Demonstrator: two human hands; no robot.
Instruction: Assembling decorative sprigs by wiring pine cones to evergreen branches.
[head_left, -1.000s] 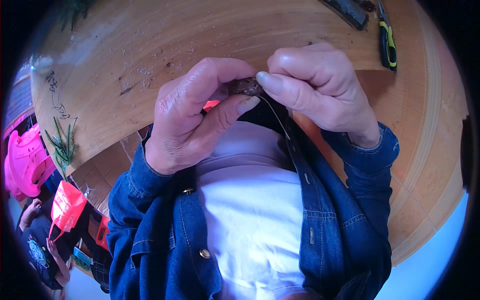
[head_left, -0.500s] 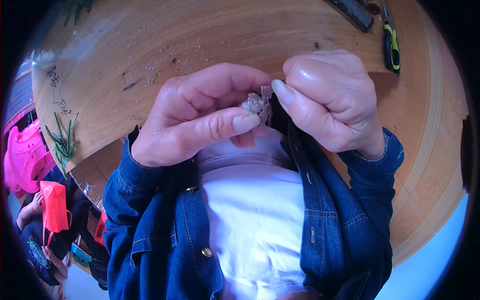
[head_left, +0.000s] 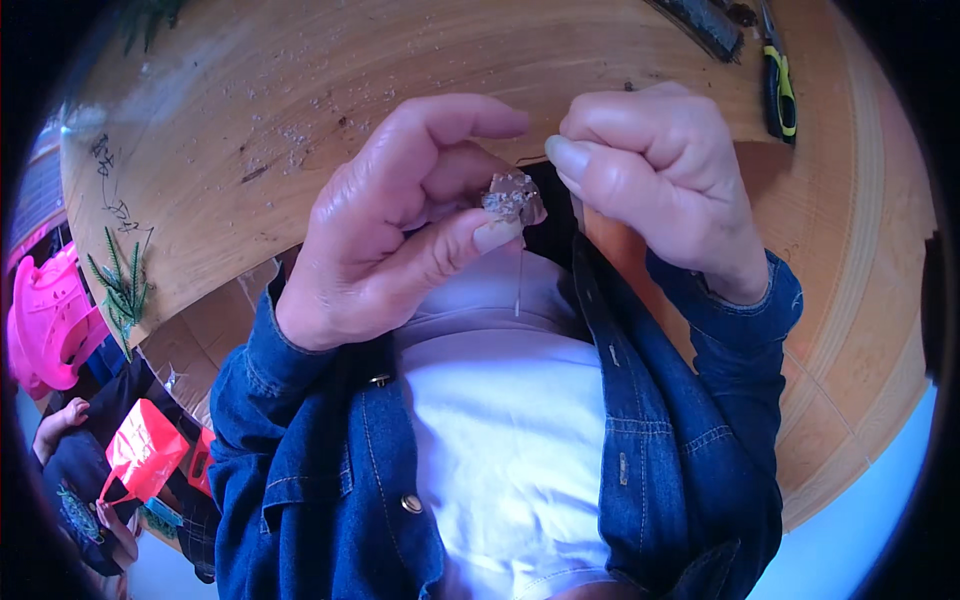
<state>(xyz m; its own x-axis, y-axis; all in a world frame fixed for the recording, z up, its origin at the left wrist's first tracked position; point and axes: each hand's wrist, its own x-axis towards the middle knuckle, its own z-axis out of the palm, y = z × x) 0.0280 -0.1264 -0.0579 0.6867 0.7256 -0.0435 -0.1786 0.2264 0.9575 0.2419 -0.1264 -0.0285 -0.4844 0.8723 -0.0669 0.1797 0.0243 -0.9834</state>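
Observation:
My left hand (head_left: 400,220) pinches a small brown-grey lump (head_left: 511,198) with a rough, speckled surface between thumb and fingers; its forefinger is lifted clear above. A thin pale strand (head_left: 519,285) dangles under the lump, in front of my shirt. To the right, my right hand (head_left: 655,180) is closed, thumb pressed against the curled fingers. A fine dark thread or wire (head_left: 530,159) shows at its thumb tip, toward the lump. What lies inside the right fingers is hidden. The hands are apart, near the front edge of the wooden table (head_left: 230,215).
Pale crumbs lie across the table. Green sprigs (head_left: 124,285) rest at its left edge. Yellow-and-black handled pliers or cutters (head_left: 780,95) and a dark brush-like strip (head_left: 705,28) are at the far right. At left are a pink plastic chair (head_left: 50,320) and a person with a red bag (head_left: 145,450).
My left forefinger has lifted off the lump, which has turned in the fingers, and a strand now hangs below. My right hand has moved slightly up. The person's red bag has shifted right.

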